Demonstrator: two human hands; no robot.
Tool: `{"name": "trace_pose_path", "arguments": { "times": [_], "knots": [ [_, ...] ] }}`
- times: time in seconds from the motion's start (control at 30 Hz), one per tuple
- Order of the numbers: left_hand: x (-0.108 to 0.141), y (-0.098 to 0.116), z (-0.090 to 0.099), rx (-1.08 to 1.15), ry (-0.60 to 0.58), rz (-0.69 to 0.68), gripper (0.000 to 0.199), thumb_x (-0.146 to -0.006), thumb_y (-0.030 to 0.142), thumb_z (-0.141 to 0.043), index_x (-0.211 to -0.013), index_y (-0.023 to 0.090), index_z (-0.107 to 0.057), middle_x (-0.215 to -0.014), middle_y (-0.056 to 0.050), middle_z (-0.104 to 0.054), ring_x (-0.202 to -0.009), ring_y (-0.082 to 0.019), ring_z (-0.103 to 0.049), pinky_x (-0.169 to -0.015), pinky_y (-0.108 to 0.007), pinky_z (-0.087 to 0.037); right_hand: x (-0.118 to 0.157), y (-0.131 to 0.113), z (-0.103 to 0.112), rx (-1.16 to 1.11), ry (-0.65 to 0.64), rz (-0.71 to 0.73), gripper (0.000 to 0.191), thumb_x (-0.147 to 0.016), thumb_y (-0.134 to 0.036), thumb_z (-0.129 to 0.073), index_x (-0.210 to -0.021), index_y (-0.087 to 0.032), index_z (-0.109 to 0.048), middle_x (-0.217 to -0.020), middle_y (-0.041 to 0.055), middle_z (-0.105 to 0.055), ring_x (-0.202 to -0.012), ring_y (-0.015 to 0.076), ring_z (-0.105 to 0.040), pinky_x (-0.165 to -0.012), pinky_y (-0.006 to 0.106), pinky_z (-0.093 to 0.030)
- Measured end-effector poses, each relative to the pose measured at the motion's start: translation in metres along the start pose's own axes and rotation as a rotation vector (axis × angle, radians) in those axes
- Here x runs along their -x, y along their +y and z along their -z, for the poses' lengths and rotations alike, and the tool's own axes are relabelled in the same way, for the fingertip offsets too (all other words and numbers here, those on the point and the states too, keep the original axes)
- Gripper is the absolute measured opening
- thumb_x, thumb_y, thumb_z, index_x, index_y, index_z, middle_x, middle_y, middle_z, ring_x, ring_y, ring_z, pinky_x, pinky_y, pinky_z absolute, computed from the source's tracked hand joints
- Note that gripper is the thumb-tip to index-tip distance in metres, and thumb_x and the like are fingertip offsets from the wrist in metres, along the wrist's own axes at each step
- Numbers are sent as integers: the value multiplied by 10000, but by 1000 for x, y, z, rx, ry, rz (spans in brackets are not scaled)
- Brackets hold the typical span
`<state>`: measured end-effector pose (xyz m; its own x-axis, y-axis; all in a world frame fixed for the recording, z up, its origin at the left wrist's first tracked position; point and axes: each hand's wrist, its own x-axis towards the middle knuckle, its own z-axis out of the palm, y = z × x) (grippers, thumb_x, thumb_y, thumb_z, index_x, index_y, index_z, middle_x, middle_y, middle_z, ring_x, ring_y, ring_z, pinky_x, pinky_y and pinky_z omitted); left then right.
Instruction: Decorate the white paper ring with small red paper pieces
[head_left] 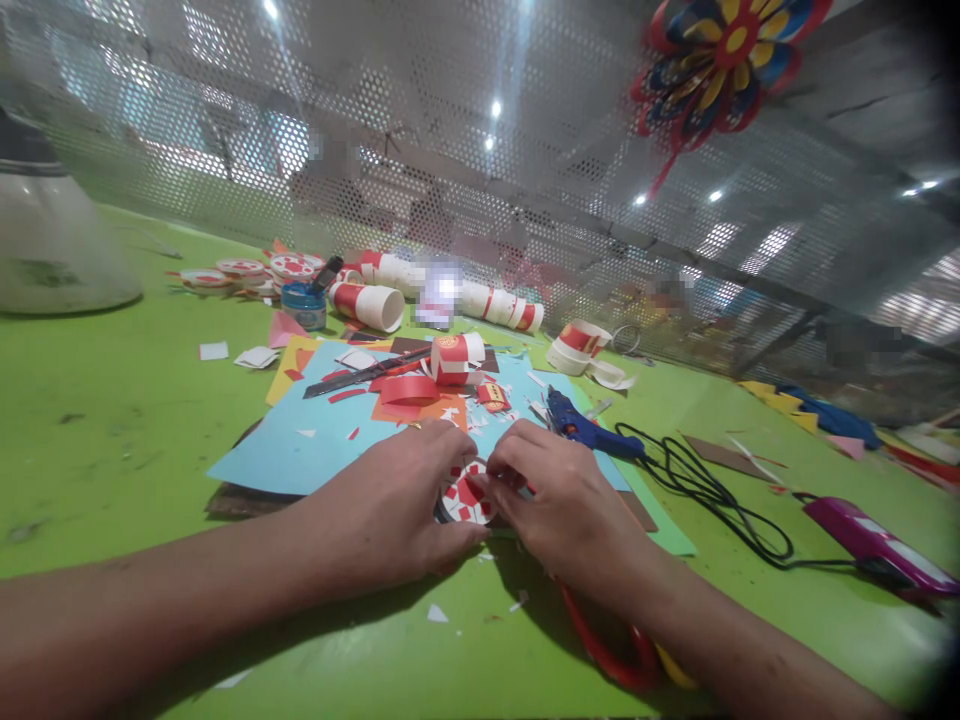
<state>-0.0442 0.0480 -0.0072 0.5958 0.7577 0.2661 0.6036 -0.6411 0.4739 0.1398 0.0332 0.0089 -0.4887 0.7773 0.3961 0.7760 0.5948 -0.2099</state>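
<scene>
A small round disc (469,492) with red patches on white is between my two hands, low in the middle of the view. My left hand (397,490) is curled around the disc's left side, its fingers closed on it. The fingertips of my right hand (551,490) are pinched together at the disc's right edge. Red-handled scissors (611,655) lie partly under my right hand and forearm. Behind the hands, blue paper (277,445) bears a cutter knife (360,375), a red and white paper cup piece (456,360) and scraps.
A blue glue gun (592,430) with a black cable lies right of the paper, near a magenta power strip (874,540). Cut paper cups (367,305), a blue jar (304,305) and patterned discs (296,265) stand behind. A large white container (56,235) is at left.
</scene>
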Motion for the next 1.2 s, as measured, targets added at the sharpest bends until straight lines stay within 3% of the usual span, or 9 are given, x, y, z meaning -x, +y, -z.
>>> {"name": "trace_pose_path", "arguments": {
  "times": [0.87, 1.2],
  "knots": [
    [0, 0, 1, -2, -12, -5, 142, -765, 271, -583, -863, 182, -531, -874, -47, -572, -794, -215, -522, -666, -322, -397, -2, 1, 2, 27, -22, -8, 167, -880, -138, -597, -714, -137, -611, -748, 33, -585, -639, 142, -511, -583, 282, -368],
    [1, -1, 3, 31, -7, 2, 203, -783, 296, -598, -945, 176, -571, -907, -45, -597, -823, -223, -547, -696, -330, -420, -1, 4, 11, -91, 49, 2, 153, -859, -136, -644, -710, -146, -607, -735, 26, -583, -673, 147, -515, -615, 288, -390]
  ]
}}
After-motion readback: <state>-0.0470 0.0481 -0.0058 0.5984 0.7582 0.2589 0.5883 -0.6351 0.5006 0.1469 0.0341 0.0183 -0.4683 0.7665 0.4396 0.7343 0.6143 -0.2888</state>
